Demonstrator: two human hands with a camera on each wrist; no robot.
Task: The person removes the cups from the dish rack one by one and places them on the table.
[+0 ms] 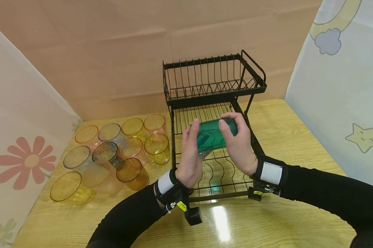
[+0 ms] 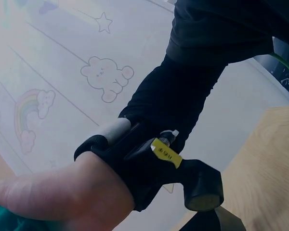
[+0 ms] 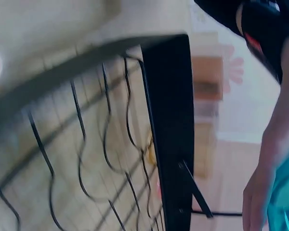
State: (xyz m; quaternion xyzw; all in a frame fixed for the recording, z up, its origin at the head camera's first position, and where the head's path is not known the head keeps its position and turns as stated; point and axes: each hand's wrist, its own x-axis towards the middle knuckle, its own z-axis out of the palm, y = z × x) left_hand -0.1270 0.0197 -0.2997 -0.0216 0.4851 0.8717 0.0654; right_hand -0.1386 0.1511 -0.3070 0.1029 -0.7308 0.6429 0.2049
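Peach-coloured backdrop panels and printed sheets close in a wooden table (image 1: pixel 298 137), and I am looking down on it from the head camera. At the centre stands a black two-tier wire dish rack (image 1: pixel 211 86); its upper basket holds nothing that I can see. Both hands are over the lower tier, with a green cup (image 1: pixel 212 134) lying on its side between them. My left hand (image 1: pixel 191 155) presses against the cup's 9 o'clock end with fairly straight fingers, while my right hand (image 1: pixel 237 141) wraps over the 3 o'clock end, fingers curled across the top. I judge that the two-sided hold keeps the cup level (a smooth tumbler would roll otherwise) just above the wavy wire slots of the rack's lower shelf (image 1: pixel 217 172).

At about 9 o'clock from the rack a cluster of tumblers (image 1: pixel 112 155), orange, yellow, pink and clear, stands upright, mouths up and touching one another, well apart from the hands.

From the right wrist camera the rack's wires are blurred, with a sliver of green at the edge.
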